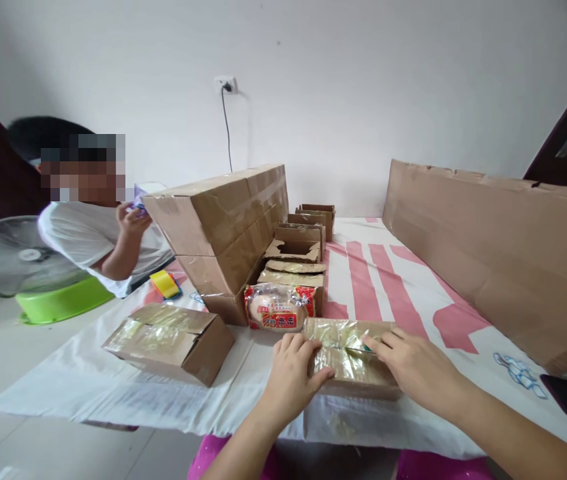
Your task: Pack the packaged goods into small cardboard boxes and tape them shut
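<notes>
The left hand point(291, 367) is clasping the left end of a taped cardboard box point(353, 363), its thumb lying on the top and spreading apart from the fingers. The right hand point(408, 357) is reaching over the box's right end, its fingers bending at the seam; whether they are pinching the flap, one cannot tell. The box is sitting at the near edge of the table point(248, 387), directly in front of the wearer. Just behind it, a red-and-clear snack packet point(281, 308) is leaning against a row of open cartons point(296, 250). To the left, a wall of stacked boxes point(233, 220) is running toward the back, and 1 more sealed carton point(166, 340) is resting near it. A yellow tape dispenser point(166, 285) is lying beyond that carton. Another person point(96, 237) (in a white shirt) is holding something purple point(138, 197) beside the stack. On the right, a large cardboard panel point(463, 253) is standing along the table.
</notes>
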A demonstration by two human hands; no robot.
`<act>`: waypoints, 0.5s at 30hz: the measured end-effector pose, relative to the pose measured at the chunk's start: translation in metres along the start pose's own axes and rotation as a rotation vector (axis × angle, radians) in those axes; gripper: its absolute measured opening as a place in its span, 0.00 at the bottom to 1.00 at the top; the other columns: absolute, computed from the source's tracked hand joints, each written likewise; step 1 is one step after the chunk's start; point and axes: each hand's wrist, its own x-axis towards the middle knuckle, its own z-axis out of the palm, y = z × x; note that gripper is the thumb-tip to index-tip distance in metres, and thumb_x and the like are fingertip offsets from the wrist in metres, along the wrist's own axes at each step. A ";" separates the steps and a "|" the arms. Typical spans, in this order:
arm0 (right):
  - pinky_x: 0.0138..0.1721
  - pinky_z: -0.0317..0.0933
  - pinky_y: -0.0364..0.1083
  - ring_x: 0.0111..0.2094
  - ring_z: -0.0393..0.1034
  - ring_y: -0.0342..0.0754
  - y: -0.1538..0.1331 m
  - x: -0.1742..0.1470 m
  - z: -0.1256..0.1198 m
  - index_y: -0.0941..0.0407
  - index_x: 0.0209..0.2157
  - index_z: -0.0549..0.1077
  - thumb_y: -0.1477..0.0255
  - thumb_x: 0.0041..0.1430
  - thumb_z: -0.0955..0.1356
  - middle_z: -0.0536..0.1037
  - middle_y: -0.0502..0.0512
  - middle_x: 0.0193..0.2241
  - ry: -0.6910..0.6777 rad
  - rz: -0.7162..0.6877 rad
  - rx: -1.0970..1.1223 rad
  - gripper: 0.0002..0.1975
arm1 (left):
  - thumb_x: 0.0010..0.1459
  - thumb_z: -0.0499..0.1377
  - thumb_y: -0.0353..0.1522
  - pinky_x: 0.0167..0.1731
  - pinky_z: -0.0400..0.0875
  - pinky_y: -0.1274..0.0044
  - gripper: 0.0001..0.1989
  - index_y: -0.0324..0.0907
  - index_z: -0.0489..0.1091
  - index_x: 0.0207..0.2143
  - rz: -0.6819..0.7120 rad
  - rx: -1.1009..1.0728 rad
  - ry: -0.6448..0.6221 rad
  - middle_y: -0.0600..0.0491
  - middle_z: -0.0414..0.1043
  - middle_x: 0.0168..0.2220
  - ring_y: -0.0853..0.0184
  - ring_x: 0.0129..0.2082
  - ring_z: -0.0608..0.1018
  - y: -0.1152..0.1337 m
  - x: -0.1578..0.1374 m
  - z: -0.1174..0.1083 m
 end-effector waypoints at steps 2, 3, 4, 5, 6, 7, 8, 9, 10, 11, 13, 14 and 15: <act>0.38 0.67 0.47 0.46 0.70 0.50 0.002 0.000 0.002 0.53 0.56 0.68 0.87 0.56 0.59 0.78 0.56 0.43 0.038 -0.006 0.026 0.29 | 0.49 0.69 0.37 0.45 0.64 0.63 0.19 0.45 0.72 0.44 0.015 0.008 0.005 0.51 0.73 0.39 0.56 0.44 0.71 0.000 0.000 0.000; 0.38 0.67 0.47 0.46 0.70 0.50 0.003 0.000 0.002 0.53 0.56 0.68 0.87 0.56 0.59 0.78 0.56 0.43 0.047 -0.007 0.030 0.28 | 0.49 0.69 0.38 0.45 0.64 0.63 0.19 0.45 0.72 0.44 0.020 0.013 0.006 0.51 0.73 0.39 0.56 0.44 0.71 0.000 0.000 0.000; 0.38 0.67 0.47 0.46 0.70 0.50 0.004 0.000 0.002 0.53 0.56 0.68 0.87 0.56 0.59 0.78 0.57 0.43 0.049 -0.006 0.026 0.28 | 0.49 0.69 0.38 0.45 0.64 0.63 0.19 0.46 0.72 0.44 0.021 0.017 0.006 0.51 0.73 0.39 0.56 0.44 0.71 0.000 0.000 -0.001; 0.38 0.67 0.48 0.46 0.70 0.51 0.004 0.000 0.001 0.54 0.56 0.68 0.87 0.56 0.59 0.78 0.57 0.43 0.041 -0.007 0.019 0.28 | 0.49 0.68 0.38 0.45 0.64 0.63 0.19 0.46 0.72 0.43 0.019 0.020 0.004 0.51 0.73 0.39 0.56 0.44 0.71 0.000 0.000 -0.001; 0.38 0.67 0.49 0.45 0.70 0.51 0.005 0.001 -0.001 0.54 0.56 0.69 0.87 0.55 0.59 0.78 0.58 0.43 0.029 -0.013 0.011 0.28 | 0.49 0.69 0.39 0.45 0.64 0.63 0.19 0.46 0.72 0.43 0.017 0.022 0.002 0.51 0.73 0.39 0.56 0.44 0.71 0.001 0.001 -0.001; 0.38 0.67 0.49 0.45 0.70 0.52 0.005 0.001 -0.002 0.55 0.55 0.69 0.87 0.55 0.59 0.78 0.58 0.43 0.017 -0.017 0.008 0.28 | 0.49 0.69 0.39 0.45 0.63 0.63 0.19 0.46 0.72 0.43 0.017 0.024 0.001 0.51 0.73 0.39 0.56 0.45 0.71 0.001 0.001 -0.002; 0.38 0.67 0.49 0.44 0.71 0.52 0.005 0.002 -0.004 0.54 0.55 0.69 0.87 0.56 0.60 0.78 0.58 0.43 0.010 -0.017 0.010 0.28 | 0.48 0.69 0.38 0.46 0.63 0.62 0.19 0.46 0.72 0.43 0.020 0.025 0.001 0.51 0.74 0.39 0.55 0.45 0.71 0.002 0.001 -0.002; 0.38 0.67 0.49 0.44 0.71 0.52 0.005 0.002 -0.005 0.54 0.55 0.69 0.86 0.56 0.60 0.79 0.57 0.42 0.010 -0.012 0.017 0.27 | 0.47 0.70 0.38 0.47 0.63 0.62 0.20 0.46 0.72 0.42 0.026 0.024 0.005 0.51 0.74 0.39 0.54 0.46 0.71 0.002 0.001 -0.002; 0.38 0.67 0.49 0.43 0.71 0.51 0.006 0.003 -0.007 0.53 0.55 0.70 0.85 0.57 0.60 0.79 0.57 0.42 0.013 -0.004 0.027 0.26 | 0.47 0.70 0.38 0.47 0.63 0.61 0.20 0.46 0.71 0.42 0.035 0.020 0.010 0.51 0.74 0.40 0.54 0.47 0.71 0.002 0.001 -0.002; 0.38 0.66 0.48 0.42 0.71 0.51 0.005 0.003 -0.008 0.53 0.54 0.70 0.85 0.58 0.60 0.79 0.56 0.42 0.018 0.005 0.036 0.25 | 0.47 0.70 0.38 0.48 0.62 0.61 0.20 0.46 0.71 0.42 0.045 0.014 0.014 0.51 0.75 0.40 0.53 0.48 0.70 0.003 0.000 -0.002; 0.38 0.66 0.47 0.42 0.71 0.50 0.004 0.005 -0.009 0.52 0.54 0.70 0.83 0.59 0.60 0.79 0.56 0.42 0.020 0.013 0.046 0.24 | 0.47 0.70 0.38 0.49 0.62 0.60 0.19 0.47 0.71 0.42 0.051 0.000 0.016 0.51 0.76 0.41 0.52 0.51 0.70 0.003 -0.001 -0.002; 0.38 0.65 0.47 0.41 0.71 0.50 0.003 0.006 -0.010 0.52 0.54 0.70 0.83 0.59 0.61 0.79 0.56 0.42 0.010 0.008 0.047 0.24 | 0.48 0.70 0.37 0.50 0.62 0.60 0.19 0.47 0.71 0.42 0.048 -0.006 0.014 0.50 0.76 0.41 0.52 0.52 0.69 0.003 -0.001 -0.002; 0.38 0.65 0.47 0.41 0.71 0.50 0.001 0.008 -0.010 0.52 0.53 0.70 0.83 0.58 0.61 0.79 0.55 0.42 -0.006 0.001 0.046 0.23 | 0.48 0.69 0.37 0.50 0.61 0.59 0.19 0.46 0.71 0.42 0.043 -0.011 0.010 0.50 0.76 0.42 0.51 0.53 0.69 0.003 -0.002 -0.002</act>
